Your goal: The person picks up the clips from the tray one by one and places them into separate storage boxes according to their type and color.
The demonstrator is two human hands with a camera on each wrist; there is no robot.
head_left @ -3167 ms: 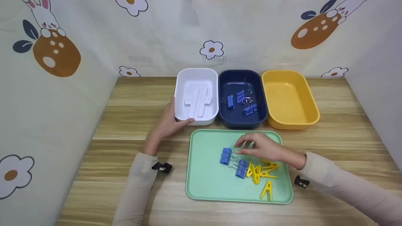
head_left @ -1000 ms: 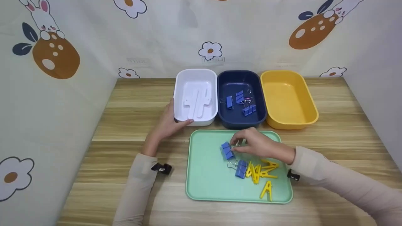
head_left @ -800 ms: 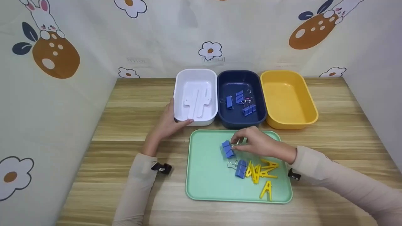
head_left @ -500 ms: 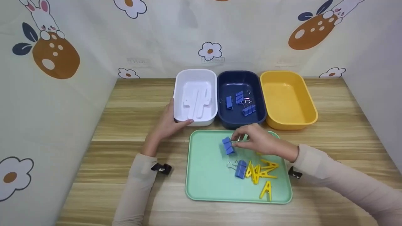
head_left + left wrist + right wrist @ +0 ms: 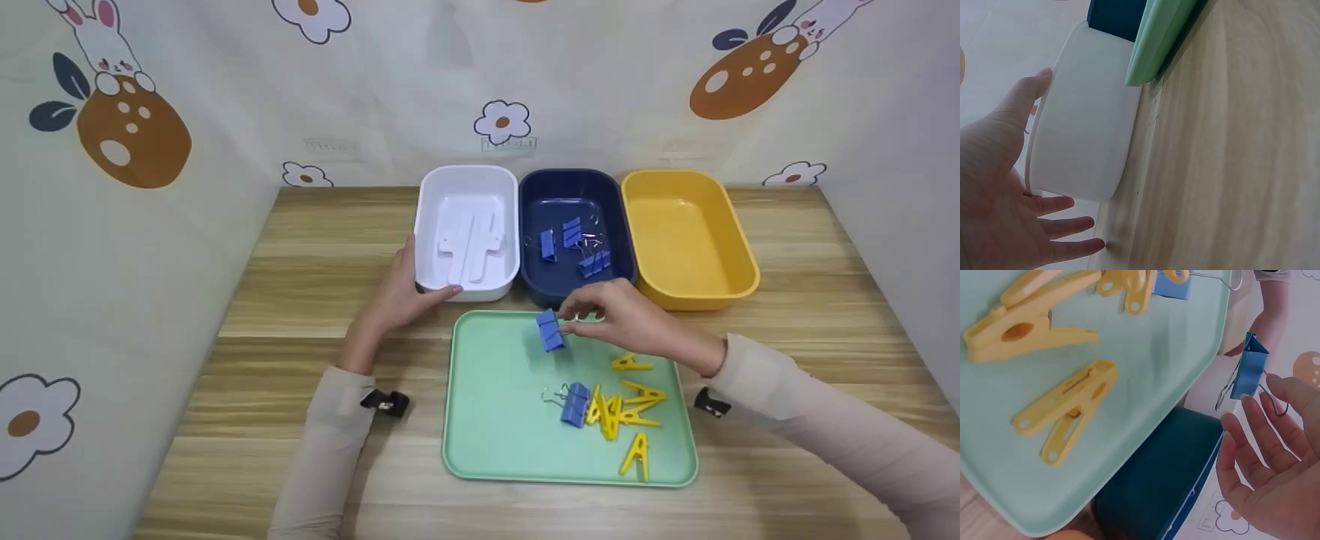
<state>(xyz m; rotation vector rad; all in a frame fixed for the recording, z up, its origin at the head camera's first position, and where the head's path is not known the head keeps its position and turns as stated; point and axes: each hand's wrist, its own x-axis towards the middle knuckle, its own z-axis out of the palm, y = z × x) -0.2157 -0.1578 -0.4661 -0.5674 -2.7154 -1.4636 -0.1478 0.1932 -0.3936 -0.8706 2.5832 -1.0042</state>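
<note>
My right hand (image 5: pixel 626 319) pinches a blue binder clip (image 5: pixel 550 331) by one wire handle between thumb and fingers, above the back of the green tray (image 5: pixel 480 450). In the right wrist view the binder clip (image 5: pixel 1249 374) hangs at the fingertips with both wire handles visible. A second blue binder clip (image 5: pixel 576 405) lies on the tray beside several yellow clothespins (image 5: pixel 611 416). My left hand (image 5: pixel 401 296) rests against the near left corner of the white bin (image 5: pixel 480 292). In the left wrist view its thumb touches the rim and the other fingers are straight along the side.
A navy bin (image 5: pixel 536 281) with several blue binder clips (image 5: pixel 571 234) stands between the white bin and a yellow bin (image 5: pixel 690 247). Flat white pieces with handles (image 5: pixel 480 247) lie in the white bin. The bins stand behind the tray on a wooden table (image 5: pixel 300 277).
My right hand has taken hold of the left binder clip on the tray and raised it toward the navy bin. A yellow clothespin beneath that hand has come into view. My left hand stays put.
</note>
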